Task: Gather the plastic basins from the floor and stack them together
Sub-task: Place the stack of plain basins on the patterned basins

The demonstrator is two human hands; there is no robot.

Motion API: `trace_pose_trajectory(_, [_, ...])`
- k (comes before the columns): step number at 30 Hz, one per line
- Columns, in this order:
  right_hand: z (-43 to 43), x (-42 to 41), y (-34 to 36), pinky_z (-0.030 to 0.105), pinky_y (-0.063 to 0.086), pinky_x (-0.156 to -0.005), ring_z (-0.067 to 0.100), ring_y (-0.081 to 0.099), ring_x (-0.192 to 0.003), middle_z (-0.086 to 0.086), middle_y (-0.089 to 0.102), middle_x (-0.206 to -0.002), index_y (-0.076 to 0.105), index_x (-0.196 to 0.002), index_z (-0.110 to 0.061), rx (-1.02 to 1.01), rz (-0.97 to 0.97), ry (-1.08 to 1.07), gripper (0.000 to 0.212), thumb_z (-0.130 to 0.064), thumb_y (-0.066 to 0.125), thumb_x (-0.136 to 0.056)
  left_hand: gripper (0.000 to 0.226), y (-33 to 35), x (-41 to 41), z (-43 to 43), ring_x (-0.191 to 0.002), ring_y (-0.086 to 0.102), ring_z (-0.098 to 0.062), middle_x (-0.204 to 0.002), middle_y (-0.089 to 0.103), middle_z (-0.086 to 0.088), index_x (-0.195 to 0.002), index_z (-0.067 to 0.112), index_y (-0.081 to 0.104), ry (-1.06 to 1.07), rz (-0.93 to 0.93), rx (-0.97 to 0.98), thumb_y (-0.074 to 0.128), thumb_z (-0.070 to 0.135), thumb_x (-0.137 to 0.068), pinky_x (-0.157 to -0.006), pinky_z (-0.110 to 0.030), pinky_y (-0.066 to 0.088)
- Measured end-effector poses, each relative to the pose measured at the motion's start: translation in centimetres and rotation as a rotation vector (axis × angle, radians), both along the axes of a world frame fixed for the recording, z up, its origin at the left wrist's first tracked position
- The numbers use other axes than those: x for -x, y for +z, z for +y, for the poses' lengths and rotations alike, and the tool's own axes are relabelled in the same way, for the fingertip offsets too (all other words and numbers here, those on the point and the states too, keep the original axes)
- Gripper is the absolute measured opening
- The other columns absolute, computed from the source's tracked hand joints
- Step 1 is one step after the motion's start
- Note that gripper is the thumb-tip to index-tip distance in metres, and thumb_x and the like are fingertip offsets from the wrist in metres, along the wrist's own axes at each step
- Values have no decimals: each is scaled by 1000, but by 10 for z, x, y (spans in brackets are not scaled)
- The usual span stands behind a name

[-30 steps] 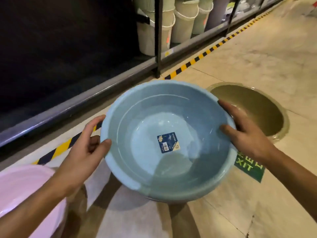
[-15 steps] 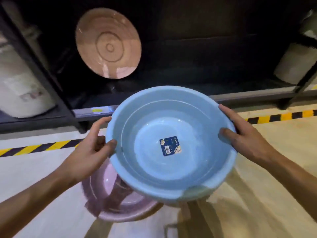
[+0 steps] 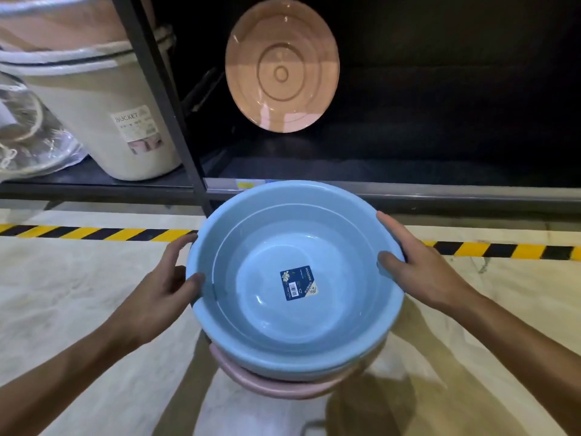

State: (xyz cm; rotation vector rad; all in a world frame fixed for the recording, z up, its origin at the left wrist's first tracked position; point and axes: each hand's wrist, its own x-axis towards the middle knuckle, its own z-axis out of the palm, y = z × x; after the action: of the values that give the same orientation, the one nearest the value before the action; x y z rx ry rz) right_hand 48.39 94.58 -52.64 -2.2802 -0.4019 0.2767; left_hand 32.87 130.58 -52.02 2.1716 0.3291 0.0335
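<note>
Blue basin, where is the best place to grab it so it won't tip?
Probably the rim, from opposite sides, as the left hand and right hand do now. The blue basin is wide, round and open side up, with a rolled rim: thumbs hook over the lip, fingers go beneath. It sits over the pink basin, so its underside is hard to reach.

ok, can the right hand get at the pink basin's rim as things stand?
Probably not directly: the right hand is occupied gripping the blue basin, which covers the pink basin except a near sliver of rim.
</note>
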Motion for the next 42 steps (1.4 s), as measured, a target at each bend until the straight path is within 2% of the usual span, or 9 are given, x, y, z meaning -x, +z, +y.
trace_pose_trajectory(8, [2, -1, -37, 33, 49, -88, 12, 59, -110, -15, 57, -134, 14, -150, -59, 92, 46, 36, 59, -35, 40, -103, 52, -39, 5, -5, -84, 67, -26, -95, 74, -2, -135, 58, 19, -3, 107, -25, 45, 37, -96, -88, -50, 52])
trace_pose_trajectory(12, [8, -1, -49, 42, 49, -94, 22, 59, -114, -7, 58, -137, 4, -153, -54, 201, 27, 72, 64, -35, 39, -103, 59, -50, 10, -6, -84, 67, -25, -96, 73, 0, -136, 59, 15, 12, 150, -23, 40, 43, -85, -87, -49, 52])
trace_pose_trajectory(17, [8, 1, -65, 48, 54, -80, 20, 64, -86, 3, 68, -106, -1, -153, -49, 299, 50, 99, 66, -38, 37, -101, 57, -58, 9, -5, -78, 64, -27, -92, 71, -6, -133, 59, 18, 21, 157, -55, 40, 42, -82, -82, -48, 51])
trace_pose_trajectory(24, [11, 0, -76, 44, 56, -72, 15, 63, -79, -2, 67, -96, -2, -153, -48, 351, 37, 118, 65, -42, 37, -101, 54, -68, 12, -5, -64, 60, -15, -83, 70, -2, -125, 62, 12, 30, 159, -146, 37, 42, -81, -69, -41, 51])
trace_pose_trajectory(27, [11, 1, -75, 42, 55, -70, 13, 62, -76, -4, 66, -92, -1, -153, -49, 333, 22, 112, 66, -41, 38, -101, 55, -69, 12, -4, -63, 60, -15, -80, 70, -3, -126, 62, 11, 30, 145, -162, 37, 44, -80, -64, -39, 50])
trace_pose_trajectory(31, [8, -1, -78, 45, 57, -81, 16, 66, -89, -9, 65, -116, -2, -149, -57, 241, 49, 100, 65, -44, 39, -101, 65, -75, 10, -3, -64, 65, -19, -77, 69, -2, -140, 58, 10, 42, 176, -151, 36, 51, -81, -70, -43, 53])
trace_pose_trajectory(36, [7, 4, -86, 50, 60, -80, 23, 70, -86, -1, 70, -107, -4, -142, -70, 134, 174, 84, 64, -43, 38, -102, 72, -78, 13, -2, -78, 70, -12, -85, 74, 4, -144, 67, -2, 38, 200, -49, 33, 64, -81, -81, -38, 52])
trace_pose_trajectory(38, [4, 5, -87, 43, 60, -78, 20, 69, -90, -8, 68, -112, -1, -142, -71, 91, 198, 71, 64, -41, 40, -103, 71, -77, 13, -4, -79, 70, -13, -86, 74, 1, -143, 68, -2, 41, 195, -23, 34, 62, -82, -84, -39, 52])
trace_pose_trajectory(42, [11, 8, -88, 19, 50, -73, 1, 60, -99, -39, 49, -118, 7, -144, -70, -19, 238, 58, 63, -33, 41, -105, 68, -73, 16, -3, -87, 69, -19, -92, 71, -7, -140, 73, 2, 62, 205, 59, 38, 55, -85, -93, -43, 50])
